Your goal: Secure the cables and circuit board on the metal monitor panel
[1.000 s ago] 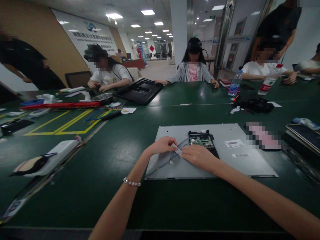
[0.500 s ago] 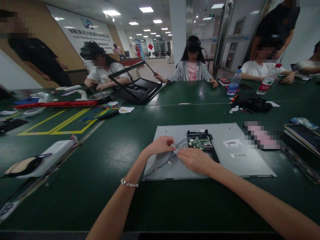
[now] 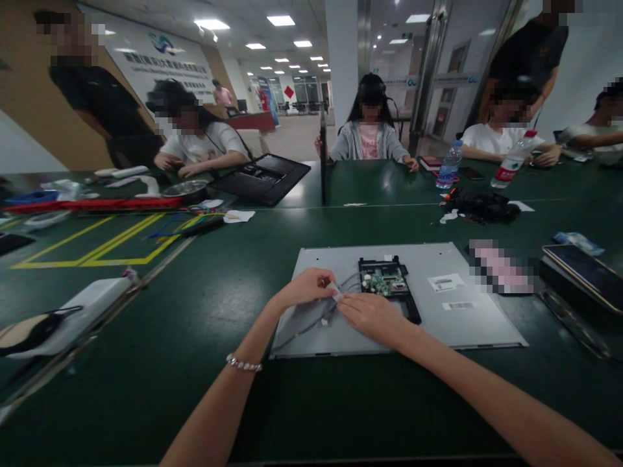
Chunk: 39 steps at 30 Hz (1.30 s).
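Note:
A flat silvery panel (image 3: 467, 331), its back facing up, lies on the green table in front of me. On it sits a green circuit board (image 3: 384, 283) in a black bracket, with grey cables (image 3: 311, 328) running out to the left. Over those cables, my left hand (image 3: 309, 285) pinches one end of a small whitish strip (image 3: 335, 292) that looks like tape. My right hand (image 3: 372, 314), palm down, has its closed fingertips on the strip's other side. Its forearm crosses the panel's near edge. The fingertips partly cover the strip and cables.
To the right are a phone with a pink, blurred surface (image 3: 503, 269) and a dark phone (image 3: 588, 266) on a box. Black parts (image 3: 481, 206) and two bottles stand farther back. Across the table, a person holds a thin black frame (image 3: 323, 155) beside a black housing (image 3: 267, 178).
Across the table, the co-worker's black frame has swung from a slant over the housing to upright, edge-on. My hands stay at the strip, and the view has shifted slightly.

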{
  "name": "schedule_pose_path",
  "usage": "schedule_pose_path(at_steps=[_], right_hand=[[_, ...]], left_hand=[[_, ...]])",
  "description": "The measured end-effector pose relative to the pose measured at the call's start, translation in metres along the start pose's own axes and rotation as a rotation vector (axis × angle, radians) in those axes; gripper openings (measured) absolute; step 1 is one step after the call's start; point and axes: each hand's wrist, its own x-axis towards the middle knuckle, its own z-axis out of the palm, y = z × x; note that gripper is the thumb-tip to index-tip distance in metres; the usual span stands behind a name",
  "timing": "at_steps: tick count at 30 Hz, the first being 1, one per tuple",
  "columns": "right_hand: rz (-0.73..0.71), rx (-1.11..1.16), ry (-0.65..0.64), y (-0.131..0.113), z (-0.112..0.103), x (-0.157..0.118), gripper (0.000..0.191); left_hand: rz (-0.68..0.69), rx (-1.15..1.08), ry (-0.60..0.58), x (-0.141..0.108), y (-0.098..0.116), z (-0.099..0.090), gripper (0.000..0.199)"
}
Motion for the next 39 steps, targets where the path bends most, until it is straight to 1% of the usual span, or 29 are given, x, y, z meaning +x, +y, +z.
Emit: schedule_pose_path(at_steps=[6, 12, 14, 18, 22, 24, 26, 28, 30, 33, 36, 39], right_hand=[[-0.008, 0.037, -0.052, -0.003, -0.004, -0.004, 0.029], [0.019, 0.068, -0.109, -0.010, -0.007, -0.008, 0.030], [0.036, 0.070, -0.119, -0.012, -0.008, -0.009, 0.030], [0.066, 0.074, -0.130, -0.017, -0.011, -0.010, 0.032], [0.101, 0.107, -0.134, -0.021, -0.015, -0.009, 0.032], [0.128, 0.131, -0.128, -0.023, -0.018, -0.007, 0.033], [0.153, 0.147, -0.119, -0.024, -0.022, -0.005, 0.034], [0.178, 0.153, -0.122, -0.025, -0.025, -0.003, 0.034], [0.195, 0.153, -0.129, -0.025, -0.028, -0.001, 0.036], [0.200, 0.159, -0.139, -0.024, -0.029, 0.001, 0.042], [0.208, 0.160, -0.156, -0.022, -0.029, 0.003, 0.046], [0.223, 0.156, -0.173, -0.021, -0.030, 0.005, 0.045]], left_hand=[[-0.001, 0.048, 0.032, 0.001, 0.003, 0.004, 0.016], [-0.033, 0.012, 0.010, -0.001, -0.001, 0.000, 0.018], [-0.036, 0.005, 0.026, -0.002, -0.002, -0.001, 0.019], [0.035, 0.024, 0.113, -0.004, -0.002, -0.003, 0.017], [0.089, 0.053, 0.184, -0.003, 0.000, -0.003, 0.023], [0.137, 0.100, 0.198, -0.001, 0.004, -0.002, 0.017], [0.194, 0.162, 0.178, -0.001, 0.008, -0.001, 0.012], [0.214, 0.212, 0.127, -0.002, 0.013, 0.000, 0.015], [0.193, 0.234, 0.079, -0.004, 0.017, -0.001, 0.016], [0.160, 0.234, 0.040, -0.007, 0.020, -0.003, 0.012], [0.146, 0.229, 0.020, -0.007, 0.020, -0.006, 0.009], [0.125, 0.226, 0.023, -0.004, 0.018, -0.006, 0.008]])
